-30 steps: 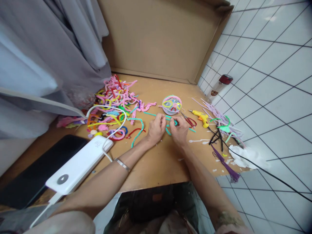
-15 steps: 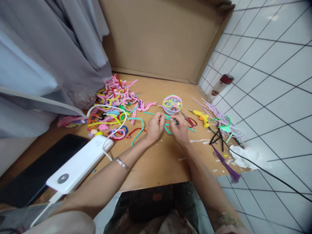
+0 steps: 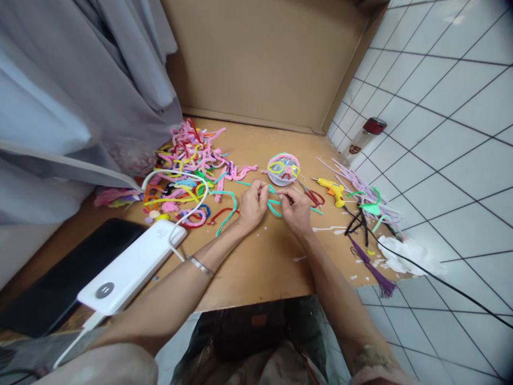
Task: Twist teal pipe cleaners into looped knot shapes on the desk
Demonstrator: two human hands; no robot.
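My left hand (image 3: 255, 203) is closed, thumb and fingers pinching a teal pipe cleaner (image 3: 272, 189). Close beside it, my right hand (image 3: 296, 208) pinches the same teal strip from the other side. Below the fingers another teal length (image 3: 274, 209) curves on the table; whether it joins the held strip I cannot tell. A bent teal pipe cleaner (image 3: 234, 206) lies left of my left hand. Just behind the hands stands a round tub (image 3: 284, 174) with coloured pieces on top. Red-handled scissors (image 3: 316, 198) rest right of my right hand, their tips partly hidden.
A heap of coloured pipe cleaners (image 3: 196, 152) fills the back left. A white power bank (image 3: 132, 267) with a cable lies in front of it. At right are a yellow glue gun (image 3: 333, 190), lilac pipe cleaners (image 3: 352, 184), a purple tassel (image 3: 372, 270) and a clear bottle (image 3: 360, 140).
My fingers have shifted slightly on the teal pipe cleaner, and the right-hand fingertips now sit a little higher. Both hands stay close together; the view has tilted slightly.
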